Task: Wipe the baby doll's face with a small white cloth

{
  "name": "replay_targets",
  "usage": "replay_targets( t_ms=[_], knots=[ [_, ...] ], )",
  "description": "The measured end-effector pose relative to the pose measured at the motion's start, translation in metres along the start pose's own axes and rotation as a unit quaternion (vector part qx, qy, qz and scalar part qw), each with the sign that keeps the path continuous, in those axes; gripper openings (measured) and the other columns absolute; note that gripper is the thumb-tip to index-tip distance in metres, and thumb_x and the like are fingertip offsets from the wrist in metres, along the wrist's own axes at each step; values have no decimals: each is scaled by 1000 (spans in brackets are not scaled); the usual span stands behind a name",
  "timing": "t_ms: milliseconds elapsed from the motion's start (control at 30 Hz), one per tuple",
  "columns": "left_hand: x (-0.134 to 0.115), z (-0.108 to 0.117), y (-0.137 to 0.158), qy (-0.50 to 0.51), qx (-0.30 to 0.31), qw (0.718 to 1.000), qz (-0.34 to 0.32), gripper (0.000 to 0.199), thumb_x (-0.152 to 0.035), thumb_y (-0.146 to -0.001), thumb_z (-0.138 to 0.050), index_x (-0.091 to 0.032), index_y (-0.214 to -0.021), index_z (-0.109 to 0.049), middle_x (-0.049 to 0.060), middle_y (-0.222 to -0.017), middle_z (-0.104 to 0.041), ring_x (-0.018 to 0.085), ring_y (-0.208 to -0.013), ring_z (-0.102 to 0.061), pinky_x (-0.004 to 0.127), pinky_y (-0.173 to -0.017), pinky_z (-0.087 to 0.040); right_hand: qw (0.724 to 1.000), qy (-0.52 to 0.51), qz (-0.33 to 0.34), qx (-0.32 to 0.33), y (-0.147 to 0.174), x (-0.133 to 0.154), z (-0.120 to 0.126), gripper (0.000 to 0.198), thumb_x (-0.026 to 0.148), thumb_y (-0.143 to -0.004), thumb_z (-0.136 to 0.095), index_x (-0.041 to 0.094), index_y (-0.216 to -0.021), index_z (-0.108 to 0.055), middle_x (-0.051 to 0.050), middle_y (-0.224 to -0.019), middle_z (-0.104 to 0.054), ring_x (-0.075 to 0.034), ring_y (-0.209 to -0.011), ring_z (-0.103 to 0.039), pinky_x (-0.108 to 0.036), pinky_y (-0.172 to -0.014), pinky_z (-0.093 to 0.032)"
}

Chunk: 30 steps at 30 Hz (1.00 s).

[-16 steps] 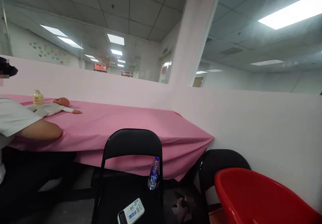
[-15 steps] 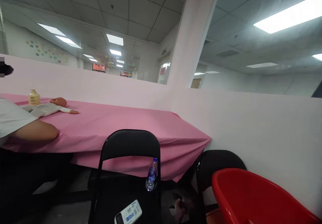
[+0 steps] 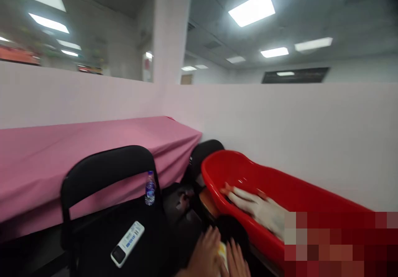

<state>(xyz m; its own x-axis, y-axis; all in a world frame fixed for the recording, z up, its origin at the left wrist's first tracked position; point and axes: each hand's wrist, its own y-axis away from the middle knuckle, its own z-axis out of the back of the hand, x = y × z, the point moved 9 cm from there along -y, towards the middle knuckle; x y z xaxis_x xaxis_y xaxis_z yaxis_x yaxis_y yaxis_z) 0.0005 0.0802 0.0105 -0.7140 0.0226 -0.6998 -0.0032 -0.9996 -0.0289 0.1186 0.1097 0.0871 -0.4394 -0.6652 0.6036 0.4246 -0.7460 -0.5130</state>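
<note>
I am seeing both hands low at the bottom edge of the view, side by side. The left hand is lying with its fingers together and slightly curled against a small yellowish object, which is sitting between the two hands and is too blurred to name. The right hand is pressing on the other side of it, fingers spread a little; I cannot tell whether either hand is actually gripping. Just beside them, to the right, a red tub is resting with a doll in a white garment lying inside it. To the left a black folding chair is carrying a white remote control on its seat, and a water bottle is standing near its back. Behind the chair a table under a pink cloth is running along a pale partition wall.
</note>
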Motion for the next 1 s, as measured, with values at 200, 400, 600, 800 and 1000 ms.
replay_targets(
  t_ms=[200, 400, 600, 800, 1000],
  knots=[
    [-45, 87, 15, -78, -155, 982, -70, 64, -36, -116, -35, -18, -178, -32, 13, -187, -20, 28, -176, -11, 65, -141, -16, 999, 20, -36, -31, 27, 14, 22, 66, 56, -115, -43, 23, -172, -47, -15, -183, -33, -36, -171, -31, -71, -136, -32],
    [-24, 20, 14, -123, -11, 990, -60, 64, -29, -114, -45, -25, -177, -37, 10, -187, -25, 30, -175, -17, 64, -139, -27, 994, 57, -89, 36, 44, -16, -29, 67, 55, -116, -41, 24, -176, -41, -16, -183, -33, -40, -172, -25, -77, -132, -33],
    [-35, 67, 8, -160, -101, 979, -76, 61, -34, -116, -41, -25, -176, -38, 11, -186, -27, 31, -175, -16, 71, -138, -19, 997, 22, -78, -16, 33, -4, 3, 65, 50, -118, -42, 29, -179, -33, -11, -187, -22, -32, -174, -22, -65, -138, -30],
    [-3, 17, 23, -107, -70, 990, -51, 60, -27, -114, -38, -21, -174, -42, 13, -185, -30, 30, -174, -21, 61, -138, -31, 993, 56, -86, 64, 53, -10, -28, 63, 51, -118, -40, 27, -176, -41, -14, -184, -29, -38, -173, -24, -74, -135, -31],
    [-7, 54, 20, -74, -115, 989, -63, 62, -38, -117, -38, -24, -177, -34, 11, -187, -26, 28, -175, -19, 65, -139, -25, 997, 30, -59, -34, 47, 9, -2, 63, 48, -118, -41, 31, -178, -33, -12, -188, -20, -33, -174, -23, -67, -136, -33]
  ],
)
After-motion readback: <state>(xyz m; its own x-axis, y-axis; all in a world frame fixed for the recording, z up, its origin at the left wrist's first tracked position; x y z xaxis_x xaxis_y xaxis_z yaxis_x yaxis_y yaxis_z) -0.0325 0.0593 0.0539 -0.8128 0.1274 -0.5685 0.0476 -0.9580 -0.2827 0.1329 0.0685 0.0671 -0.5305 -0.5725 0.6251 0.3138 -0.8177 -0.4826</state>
